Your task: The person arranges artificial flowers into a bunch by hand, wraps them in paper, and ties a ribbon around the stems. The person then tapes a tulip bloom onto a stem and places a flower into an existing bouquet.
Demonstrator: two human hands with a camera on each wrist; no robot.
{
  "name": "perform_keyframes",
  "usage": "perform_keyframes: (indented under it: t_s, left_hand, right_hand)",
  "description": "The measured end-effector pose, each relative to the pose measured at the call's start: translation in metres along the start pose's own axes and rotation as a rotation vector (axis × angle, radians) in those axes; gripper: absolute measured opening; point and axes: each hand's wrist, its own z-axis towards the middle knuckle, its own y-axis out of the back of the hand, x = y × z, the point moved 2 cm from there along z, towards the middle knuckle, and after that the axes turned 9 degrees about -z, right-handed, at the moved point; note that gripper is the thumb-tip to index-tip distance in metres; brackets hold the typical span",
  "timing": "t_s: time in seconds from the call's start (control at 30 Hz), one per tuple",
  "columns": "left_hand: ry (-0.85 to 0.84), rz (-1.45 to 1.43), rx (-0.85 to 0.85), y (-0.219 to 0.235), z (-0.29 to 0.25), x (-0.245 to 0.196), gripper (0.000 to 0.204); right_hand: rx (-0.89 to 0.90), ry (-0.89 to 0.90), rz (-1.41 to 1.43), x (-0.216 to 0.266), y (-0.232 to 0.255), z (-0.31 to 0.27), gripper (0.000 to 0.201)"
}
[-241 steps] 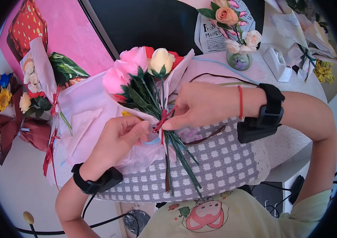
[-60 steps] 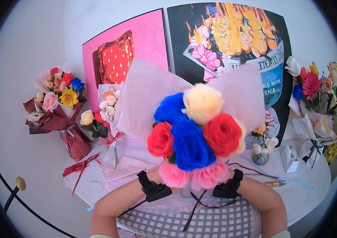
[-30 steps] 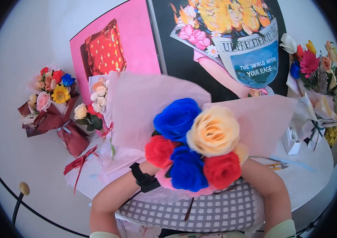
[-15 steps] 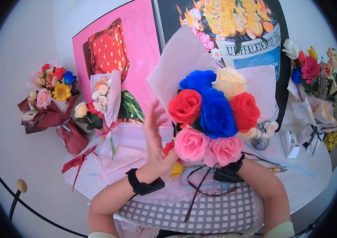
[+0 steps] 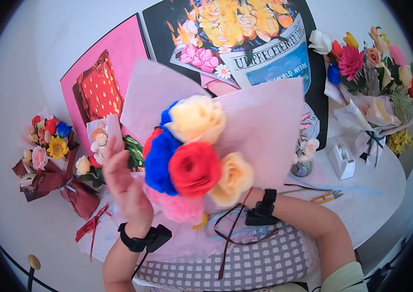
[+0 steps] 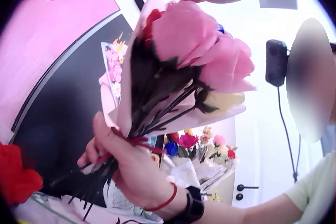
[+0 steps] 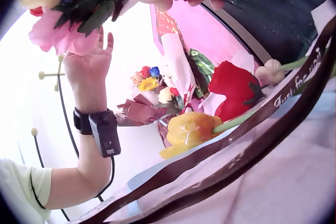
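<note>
An artificial rose bouquet (image 5: 194, 168) with blue, red, cream and pink blooms is held up above the table, its pale pink wrapping paper (image 5: 269, 129) fanned out behind. My right hand (image 6: 134, 169) grips the dark green stems at the dark red ribbon (image 6: 142, 142), as the left wrist view shows; in the head view the blooms hide that hand. Bare stem ends stick out below the fist. To the left of the blooms my left hand (image 5: 126, 182) is raised with fingers extended, holding nothing.
Finished bouquets stand left (image 5: 58, 160) and right (image 5: 372, 92). On the table lie brown ribbon (image 5: 233, 238), yellow-handled snips (image 5: 327, 196), and red and yellow tulips (image 7: 189, 129). A white tape dispenser (image 5: 341, 159) and small vase (image 5: 302, 167) stand behind. A checked cushion (image 5: 206, 265) is in front.
Earlier both hands worked at the ribbon with the bouquet low; it was then lifted upright. My left hand has come away from it, and the bouquet has turned and shifted left in the head view.
</note>
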Motion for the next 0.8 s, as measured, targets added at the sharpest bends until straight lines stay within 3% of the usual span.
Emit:
perform_keyframes:
  t_s: [0.03, 0.07, 0.13, 0.17, 0.23, 0.3, 0.43, 0.5, 0.53, 0.57, 0.6, 0.7, 0.73, 0.77, 0.8]
  left_hand:
    - [-0.025, -0.061, -0.043, 0.003, 0.006, -0.007, 0.035]
    - [-0.076, -0.021, -0.005, 0.007, 0.011, -0.014, 0.032]
    - [-0.190, 0.079, 0.055, 0.010, 0.014, -0.029, 0.031]
    - [-0.190, 0.089, 0.055, 0.010, 0.015, -0.036, 0.031]
    - [-0.340, 0.412, 0.352, 0.002, 0.014, -0.055, 0.034]
    - [-0.272, 0.575, 0.524, -0.011, 0.017, -0.070, 0.025]
    - [-0.230, 0.611, 0.588, -0.017, 0.017, -0.059, 0.020]
    - [-0.125, 0.609, 0.641, -0.018, 0.020, -0.056, 0.017]
    - [-0.131, 0.592, 0.675, -0.017, 0.021, -0.053, 0.022]
    - [-0.124, 0.597, 0.669, -0.017, 0.022, -0.052, 0.022]
    - [-0.115, 0.512, 0.622, -0.017, 0.023, -0.052, 0.026]
    - [-0.118, 0.298, 0.406, -0.010, 0.028, -0.046, 0.041]
    - [-0.046, 0.198, 0.310, -0.008, 0.027, -0.042, 0.039]
    - [0.023, 0.097, 0.214, -0.007, 0.027, -0.039, 0.038]
    - [0.058, 0.117, 0.236, -0.004, 0.027, -0.034, 0.037]
  right_hand:
    - [-0.191, 0.098, 0.472, -0.029, -0.031, 0.003, 0.025]
    - [-0.191, 0.102, 0.482, -0.023, -0.025, 0.003, 0.025]
    - [-0.096, 0.058, -0.179, -0.008, -0.007, 0.006, 0.019]
    - [-0.093, 0.064, -0.171, -0.007, -0.007, 0.007, 0.019]
    - [-0.188, 0.042, -0.116, -0.005, -0.007, 0.008, 0.018]
    - [-0.195, 0.035, -0.046, 0.002, 0.000, 0.007, 0.017]
    - [-0.211, 0.026, 0.018, -0.005, -0.009, 0.004, 0.014]
    - [-0.103, -0.015, 0.017, -0.012, -0.014, 0.005, 0.018]
    - [-0.242, 0.094, -0.043, -0.014, -0.019, 0.006, 0.021]
    - [-0.380, 0.206, -0.102, -0.014, -0.022, 0.005, 0.024]
    - [-0.371, 0.212, -0.099, -0.014, -0.024, 0.006, 0.024]
    - [-0.118, 0.201, 0.475, -0.017, -0.027, 0.013, 0.037]
    - [0.070, -0.033, 1.050, -0.023, -0.040, 0.012, 0.034]
    - [0.077, -0.029, 1.046, -0.025, -0.039, 0.013, 0.034]
    - [0.027, 0.081, 0.784, -0.023, -0.032, 0.013, 0.033]
